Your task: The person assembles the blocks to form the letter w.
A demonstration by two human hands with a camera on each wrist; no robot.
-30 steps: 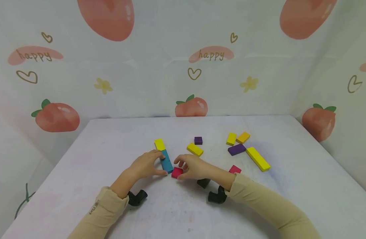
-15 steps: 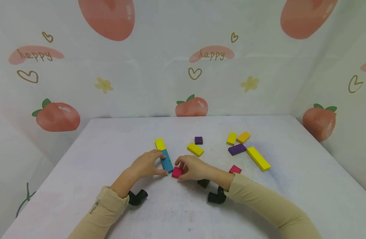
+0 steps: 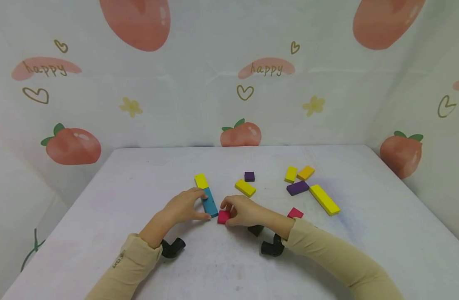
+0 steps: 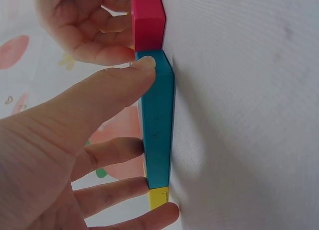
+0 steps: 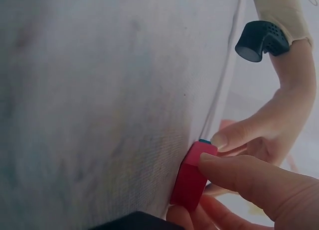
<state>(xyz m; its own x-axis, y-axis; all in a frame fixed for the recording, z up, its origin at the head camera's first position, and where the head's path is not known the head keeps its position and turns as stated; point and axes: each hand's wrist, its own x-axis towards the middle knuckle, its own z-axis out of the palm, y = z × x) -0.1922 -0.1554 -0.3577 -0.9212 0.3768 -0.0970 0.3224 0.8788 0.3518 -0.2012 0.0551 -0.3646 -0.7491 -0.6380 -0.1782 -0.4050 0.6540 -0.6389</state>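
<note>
My left hand [image 3: 182, 206] holds a blue block [image 3: 210, 203] that lies flat on the table, its thumb at the near end and fingertips along the side. A short yellow block [image 3: 201, 181] lies end to end with the blue one, at its far end. With thumb and fingers, my right hand [image 3: 245, 210] pinches a small pinkish-red block [image 3: 223, 217] beside the blue block's near corner. In the left wrist view the red block [image 4: 149, 23] appears to meet the blue block [image 4: 157, 125]; its far side is partly hidden by the right fingers.
Around the right forearm lie a dark block [image 3: 255, 230] and another red block [image 3: 295, 213]. Farther back are a purple cube [image 3: 249, 176], a yellow block [image 3: 245, 188], a purple block [image 3: 298, 188], a long yellow block [image 3: 324, 200] and an orange block [image 3: 306, 173].
The pinkish-red block has shifted slightly right and turned a little in my right hand. My left hand and the blue block stay where they were.
</note>
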